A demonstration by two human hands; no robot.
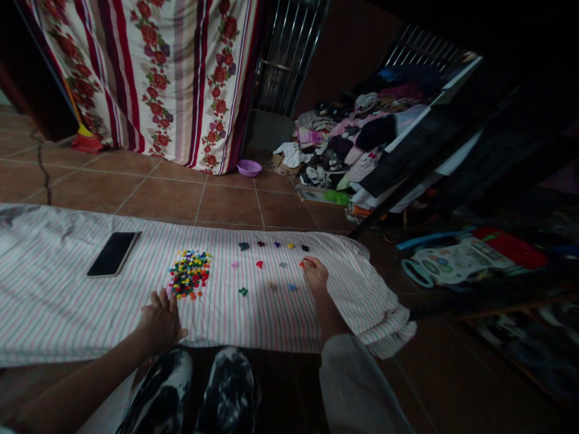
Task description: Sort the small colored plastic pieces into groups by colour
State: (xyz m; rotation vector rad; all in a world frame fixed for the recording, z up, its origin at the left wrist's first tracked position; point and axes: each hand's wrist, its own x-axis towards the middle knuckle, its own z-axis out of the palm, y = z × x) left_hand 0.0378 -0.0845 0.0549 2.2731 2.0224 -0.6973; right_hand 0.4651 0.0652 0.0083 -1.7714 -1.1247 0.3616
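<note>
My right hand (315, 274) is over the right part of the striped cloth (235, 325), its fingertips pinched together at a small orange piece (301, 264). My left hand (159, 318) lies on the cloth with fingers stretched out, holding nothing. Just beyond it is a mixed pile of small coloured pieces (190, 274), bead-like or brick-like; their exact kind is too small to tell. Between pile and right hand, little single-colour clusters sit in rows, among them red pieces (259, 264), green pieces (243, 292), blue pieces (292, 287) and yellow pieces (290, 245).
A dark-screened phone (114, 254) lies on the cloth at the left. Beyond, on the tiled floor, stand a purple basin (249, 168) and a red broom (87, 141). A heap of clothes (348, 132) fills the back right. A toy-like panel (461, 262) is at the right.
</note>
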